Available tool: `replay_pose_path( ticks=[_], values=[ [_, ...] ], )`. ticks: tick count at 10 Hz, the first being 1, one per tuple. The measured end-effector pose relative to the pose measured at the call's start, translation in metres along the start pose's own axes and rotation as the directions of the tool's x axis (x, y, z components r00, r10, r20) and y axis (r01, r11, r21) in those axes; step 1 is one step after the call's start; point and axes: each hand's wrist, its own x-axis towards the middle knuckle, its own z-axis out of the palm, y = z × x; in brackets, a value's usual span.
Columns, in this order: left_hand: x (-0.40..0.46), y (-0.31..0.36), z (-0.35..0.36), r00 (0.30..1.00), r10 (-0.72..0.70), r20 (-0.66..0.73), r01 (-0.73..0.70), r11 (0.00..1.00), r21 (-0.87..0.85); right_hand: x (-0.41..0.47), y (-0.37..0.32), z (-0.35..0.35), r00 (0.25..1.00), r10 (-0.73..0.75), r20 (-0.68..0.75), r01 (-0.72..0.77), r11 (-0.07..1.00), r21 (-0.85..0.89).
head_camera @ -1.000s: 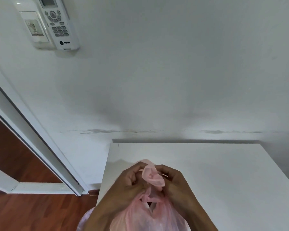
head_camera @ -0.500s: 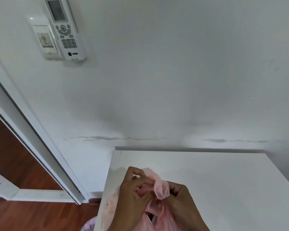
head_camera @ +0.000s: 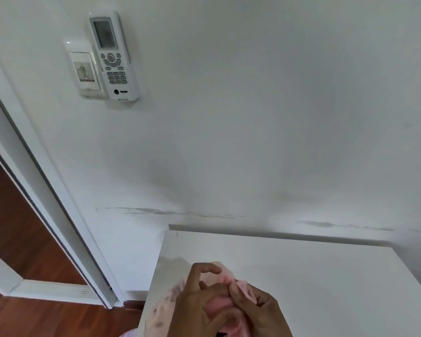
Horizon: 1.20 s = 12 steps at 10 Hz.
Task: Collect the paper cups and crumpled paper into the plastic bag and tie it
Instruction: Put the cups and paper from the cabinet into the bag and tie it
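- Since 0.5 s ago: view tilted up, hands sit lower in frame.
- left hand (head_camera: 195, 305) and right hand (head_camera: 258, 310) both pinch the pink plastic bag (head_camera: 219, 310) top.
- Bag at white table (head_camera: 326, 276) near-left edge.

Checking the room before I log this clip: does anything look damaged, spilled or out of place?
Only the wall: grey scuff streaks run along it just above the white table. Nothing is spilled. Both hands, left hand and right hand, hold the gathered top of the pink plastic bag.
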Motion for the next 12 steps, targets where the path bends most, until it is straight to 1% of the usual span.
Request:
replay_pose_path(
  ticks=[1, 2, 3, 4, 5, 6, 7, 8, 9, 10, 11, 12],
  values=[
    [-0.002, 0.004, -0.008, 0.998, -0.065, 0.008, 0.065, 0.995, -0.07, 0.031, 0.048, -0.048, 0.987, -0.082, -0.139, 0.108, 0.976, 0.191],
    [-0.004, 0.001, -0.014, 0.986, -0.17, 0.002, 0.167, 0.971, -0.169, -0.134, -0.113, 0.128, 0.946, -0.056, 0.32, -0.007, 0.981, 0.193],
    [-0.004, 0.0, -0.015, 0.955, -0.267, 0.131, 0.29, 0.936, -0.201, -0.12, -0.129, 0.148, 0.961, 0.102, 0.257, -0.066, 0.987, -0.145],
    [-0.005, 0.002, -0.014, 0.927, -0.314, 0.205, 0.351, 0.919, -0.178, -0.114, -0.122, 0.138, 0.986, 0.064, 0.157, -0.006, 0.939, -0.343],
    [-0.003, 0.001, -0.017, 0.871, -0.412, 0.267, 0.48, 0.829, -0.286, -0.114, -0.123, 0.142, 0.961, -0.008, 0.277, 0.131, 0.895, -0.427],
    [0.004, 0.001, -0.025, 0.803, -0.459, 0.38, 0.593, 0.679, -0.432, -0.112, -0.126, 0.149, 0.964, -0.058, 0.258, 0.19, 0.831, -0.523],
    [0.009, 0.008, -0.03, 0.833, -0.396, 0.387, 0.553, 0.583, -0.595, -0.12, -0.133, 0.164, 0.956, -0.126, 0.265, 0.27, 0.729, -0.629],
    [0.018, 0.013, -0.03, 0.836, -0.429, 0.344, 0.544, 0.558, -0.626, -0.115, -0.132, 0.161, 0.959, -0.149, 0.24, 0.278, 0.648, -0.709],
    [0.021, 0.0, -0.025, 0.793, -0.512, 0.331, 0.6, 0.558, -0.574, -0.111, -0.134, 0.163, 0.993, -0.037, 0.114, 0.108, 0.681, -0.724],
    [0.031, -0.016, -0.021, 0.738, -0.607, 0.296, 0.659, 0.552, -0.511, -0.105, -0.133, 0.164, 0.992, -0.126, 0.017, 0.102, 0.705, -0.702],
    [0.039, -0.018, -0.019, 0.738, -0.584, 0.338, 0.675, 0.643, -0.363, -0.103, -0.133, 0.16, 0.982, -0.189, 0.029, 0.157, 0.707, -0.689],
    [0.048, -0.011, -0.024, 0.718, -0.527, 0.454, 0.684, 0.654, -0.323, -0.103, -0.134, 0.154, 0.975, -0.22, 0.029, 0.183, 0.726, -0.662]
  ],
)
